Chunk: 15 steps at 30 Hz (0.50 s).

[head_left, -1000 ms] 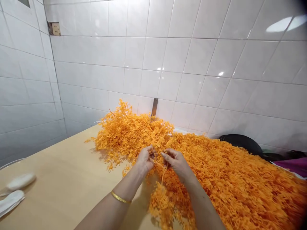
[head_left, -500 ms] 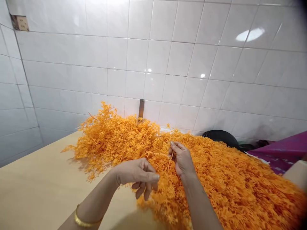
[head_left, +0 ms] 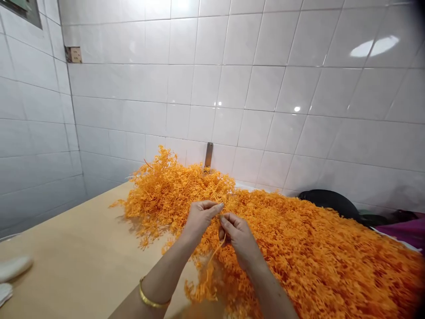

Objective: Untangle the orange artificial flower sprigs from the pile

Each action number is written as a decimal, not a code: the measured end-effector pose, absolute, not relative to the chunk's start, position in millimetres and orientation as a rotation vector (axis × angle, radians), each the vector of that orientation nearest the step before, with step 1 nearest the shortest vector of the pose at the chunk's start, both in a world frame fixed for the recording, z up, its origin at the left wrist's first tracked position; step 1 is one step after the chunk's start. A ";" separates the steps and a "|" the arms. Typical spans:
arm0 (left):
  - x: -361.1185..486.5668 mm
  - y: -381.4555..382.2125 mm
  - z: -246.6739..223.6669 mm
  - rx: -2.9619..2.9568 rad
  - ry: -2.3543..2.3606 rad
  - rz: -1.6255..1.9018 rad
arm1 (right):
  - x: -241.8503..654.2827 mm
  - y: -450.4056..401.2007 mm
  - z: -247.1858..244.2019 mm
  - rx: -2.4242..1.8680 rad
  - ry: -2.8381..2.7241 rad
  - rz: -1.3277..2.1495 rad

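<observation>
Fingers [head_left: 215,207] of both hands are bunched at one spot just above the orange pile, tips nearly meeting. Yr R hand [head_left: 239,238] has thumb + index pinched narrow on a thin orange stem [head_left: 216,251]. Yr L hand [head_left: 200,220] comes in from the other side, tips at the same spot, but too small to tell if it grips the stem or just touches it. Stem's long axis runs from the pinch down + toward you, leaning a bit to yr left, so its hanging length lies closer to R hand than L. Lower end goes into a loose clump of orange flowers [head_left: 202,285], below both hands. Behind L hand is a tall heap of orange flower sprays [head_left: 177,195], and right of R hand a wide, dense orange mat [head_left: 315,254] spreads to the frame edge. Gold bangle [head_left: 150,295] sits on yr L wrist. Pale wood table [head_left: 66,230] runs off to the left, w/ white pads [head_left: 13,268] at far left edge. Behind: white tile wall [head_left: 232,79], metal bracket [head_left: 208,155], black round object [head_left: 328,203], purple cloth [head_left: 401,232].
</observation>
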<state>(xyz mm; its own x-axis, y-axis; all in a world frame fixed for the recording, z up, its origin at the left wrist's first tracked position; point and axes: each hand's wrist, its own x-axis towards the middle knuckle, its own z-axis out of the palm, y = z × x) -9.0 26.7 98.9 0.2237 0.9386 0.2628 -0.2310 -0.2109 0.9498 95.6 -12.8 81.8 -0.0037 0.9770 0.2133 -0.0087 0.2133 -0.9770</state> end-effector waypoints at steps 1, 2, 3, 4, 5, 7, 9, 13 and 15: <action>-7.5 26.9 97.4 1.288 0.741 1.268 | 93.5 -12.6 80.1 -1.060 -1.334 1.047; -6.1 27.4 96.2 1.229 0.743 1.268 | 92.4 -12.5 78.8 -1.082 -1.382 1.039; -4.8 27.9 95.1 1.169 0.749 1.270 | 92.8 -12.7 78.0 -1.109 -1.445 1.033; -4.0 28.7 94.3 1.116 0.759 1.272 | 94.9 -13.1 77.9 -1.146 -1.512 1.026; -3.5 29.4 93.6 1.083 0.767 1.273 | 99.0 -13.6 78.5 -1.198 -1.573 1.016; -3.4 30.4 92.9 1.103 0.783 1.279 | 112.3 -14.5 81.8 -1.323 -1.659 0.976; -3.7 30.6 92.6 1.213 0.809 1.296 | 129.2 -14.7 87.2 -1.439 -1.671 0.903; -1.1 28.4 91.5 1.399 0.889 1.285 | 151.5 -13.0 96.8 -1.475 -1.400 0.782; 3.1 26.4 90.1 1.416 0.881 1.279 | 150.1 -11.8 97.6 -1.363 -1.250 0.787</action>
